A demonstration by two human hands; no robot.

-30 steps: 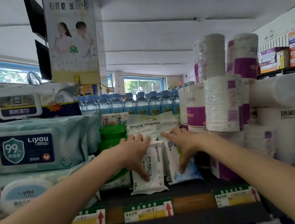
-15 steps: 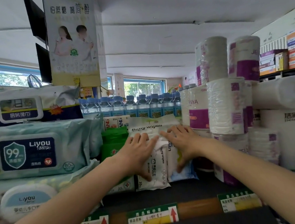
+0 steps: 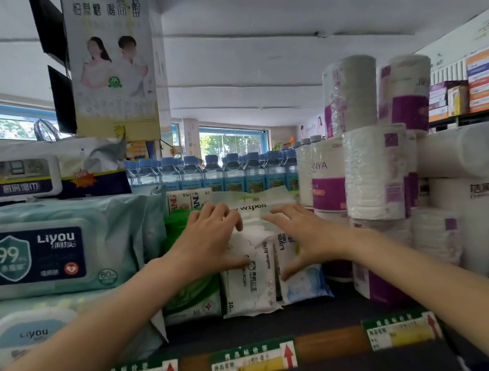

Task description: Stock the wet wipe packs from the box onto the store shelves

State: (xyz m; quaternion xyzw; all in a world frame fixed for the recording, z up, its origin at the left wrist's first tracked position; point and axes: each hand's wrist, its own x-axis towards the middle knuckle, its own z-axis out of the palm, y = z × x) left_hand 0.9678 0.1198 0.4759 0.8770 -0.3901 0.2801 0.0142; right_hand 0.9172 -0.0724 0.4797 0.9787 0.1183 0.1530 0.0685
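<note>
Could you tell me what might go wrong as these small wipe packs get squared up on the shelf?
The white wipe pack stands upright on a narrow base, so it may tip forward once the left hand lets go. The right hand works close to the stacked paper rolls, which a bump might topple.

Bare dark shelf (image 3: pixel 308 318) lay open before the upright white wet wipe packs (image 3: pixel 249 276). Stacked teal wipe packs (image 3: pixel 65 245) walled the left. Purple-and-white wrapped paper rolls (image 3: pixel 375 174) walled the right.
</note>
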